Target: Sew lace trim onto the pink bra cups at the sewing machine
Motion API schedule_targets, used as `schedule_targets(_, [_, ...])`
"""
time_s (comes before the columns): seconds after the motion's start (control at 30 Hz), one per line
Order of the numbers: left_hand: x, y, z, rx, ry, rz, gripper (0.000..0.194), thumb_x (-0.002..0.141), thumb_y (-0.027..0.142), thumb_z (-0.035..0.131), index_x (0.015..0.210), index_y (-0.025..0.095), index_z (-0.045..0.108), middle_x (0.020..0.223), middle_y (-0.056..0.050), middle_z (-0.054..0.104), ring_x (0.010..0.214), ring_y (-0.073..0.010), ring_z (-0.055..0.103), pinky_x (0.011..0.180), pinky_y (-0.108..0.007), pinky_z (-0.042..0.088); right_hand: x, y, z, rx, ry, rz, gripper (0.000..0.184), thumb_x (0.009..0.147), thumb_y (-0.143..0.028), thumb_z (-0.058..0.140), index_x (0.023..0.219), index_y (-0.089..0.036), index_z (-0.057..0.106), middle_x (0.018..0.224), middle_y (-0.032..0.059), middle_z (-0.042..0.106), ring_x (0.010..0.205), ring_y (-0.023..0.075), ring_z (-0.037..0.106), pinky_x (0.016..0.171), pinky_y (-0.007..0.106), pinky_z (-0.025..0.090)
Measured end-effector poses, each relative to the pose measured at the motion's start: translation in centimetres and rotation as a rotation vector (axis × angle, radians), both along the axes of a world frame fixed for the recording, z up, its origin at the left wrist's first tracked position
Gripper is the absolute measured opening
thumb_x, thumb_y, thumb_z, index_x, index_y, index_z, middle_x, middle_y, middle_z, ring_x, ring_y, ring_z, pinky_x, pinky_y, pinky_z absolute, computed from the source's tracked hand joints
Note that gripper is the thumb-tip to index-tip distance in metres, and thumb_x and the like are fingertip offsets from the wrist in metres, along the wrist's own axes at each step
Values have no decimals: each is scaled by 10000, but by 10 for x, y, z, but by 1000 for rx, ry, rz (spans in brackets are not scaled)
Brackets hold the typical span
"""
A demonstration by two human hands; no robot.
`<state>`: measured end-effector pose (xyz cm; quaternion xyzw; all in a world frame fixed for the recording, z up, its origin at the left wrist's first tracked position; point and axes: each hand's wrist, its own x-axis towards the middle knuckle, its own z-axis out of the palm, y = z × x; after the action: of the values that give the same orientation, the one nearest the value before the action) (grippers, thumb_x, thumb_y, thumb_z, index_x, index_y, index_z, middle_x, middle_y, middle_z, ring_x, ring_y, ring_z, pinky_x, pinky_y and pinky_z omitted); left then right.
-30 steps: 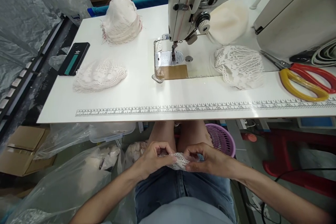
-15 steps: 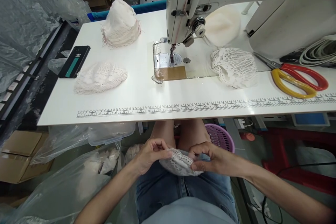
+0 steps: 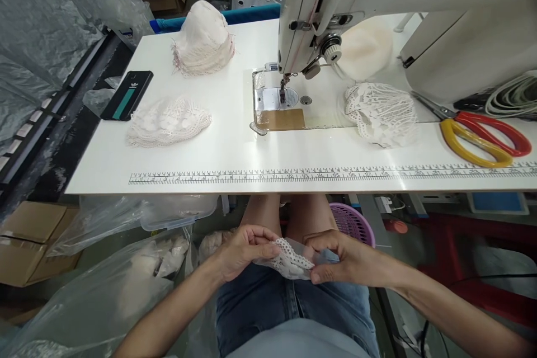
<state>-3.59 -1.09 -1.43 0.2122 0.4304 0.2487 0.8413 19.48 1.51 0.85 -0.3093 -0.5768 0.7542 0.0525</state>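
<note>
Over my lap, a white lace piece [image 3: 292,260] with a dotted edge and a sheer part is stretched between both hands. My left hand [image 3: 254,249] pinches its left end between thumb and fingers. At the other end, my right hand [image 3: 333,257] grips the sheer side with thumb and bent fingers. Above them on the table, a sewing machine [image 3: 306,22] stands with its needle and presser foot [image 3: 283,89] over the metal plate. White lace pieces [image 3: 170,122] lie left of the needle, and another lace bundle [image 3: 381,113] lies to its right.
Red-and-yellow scissors [image 3: 482,134] lie at the table's right, near a printed ruler strip [image 3: 268,176]. A black phone-like object [image 3: 127,95] and a stack of pale fabric cups [image 3: 204,39] are on the left. Below are a purple basket [image 3: 354,225], plastic bags [image 3: 104,291] and a carton [image 3: 36,240].
The view has shifted, so the table items appear farther right. Both hands still hold the lace piece, whose right part is now more bunched near my right thumb.
</note>
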Motion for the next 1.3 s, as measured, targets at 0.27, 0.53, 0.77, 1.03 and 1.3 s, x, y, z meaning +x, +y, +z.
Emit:
schedule_targets(0.27, [7, -5, 11, -52, 29, 134, 283, 465, 265, 857, 643, 103, 708, 600, -34, 664, 535, -84, 560, 550, -184, 416, -4, -5, -3, 62, -27, -19, 337, 780, -474, 629, 685, -151, 648, 667, -8, 521, 640, 119, 479, 587, 224, 364])
schedule_targets(0.53, [17, -12, 5, 40, -1, 80, 263, 526, 314, 827, 659, 117, 715, 627, -42, 679, 556, -105, 577, 571, -199, 438, 16, -10, 1, 61, -86, 60, 351, 783, -472, 624, 664, -143, 654, 667, 8, 557, 634, 122, 503, 577, 225, 355])
schedule_targets(0.77, [11, -2, 11, 333, 190, -93, 236, 729, 333, 696, 826, 119, 710, 719, -56, 690, 633, -120, 593, 619, -203, 437, -3, -4, 2, 146, -135, -62, 342, 731, -503, 660, 733, -178, 553, 670, -30, 468, 652, 120, 419, 589, 223, 338])
schedule_targets(1.03, [12, -1, 12, 492, 405, -135, 199, 779, 289, 623, 851, 133, 721, 809, -62, 713, 732, -158, 623, 662, -214, 444, -20, -10, -3, 182, -241, -220, 286, 798, -468, 591, 823, -184, 566, 726, -7, 533, 685, 133, 469, 596, 223, 376])
schedule_targets(1.3, [10, -5, 11, 530, 498, -127, 197, 748, 295, 653, 863, 152, 725, 832, -40, 717, 780, -174, 630, 700, -216, 440, -23, -10, -8, 120, -241, -260, 312, 773, -465, 616, 708, -160, 607, 645, -12, 518, 631, 124, 446, 565, 231, 334])
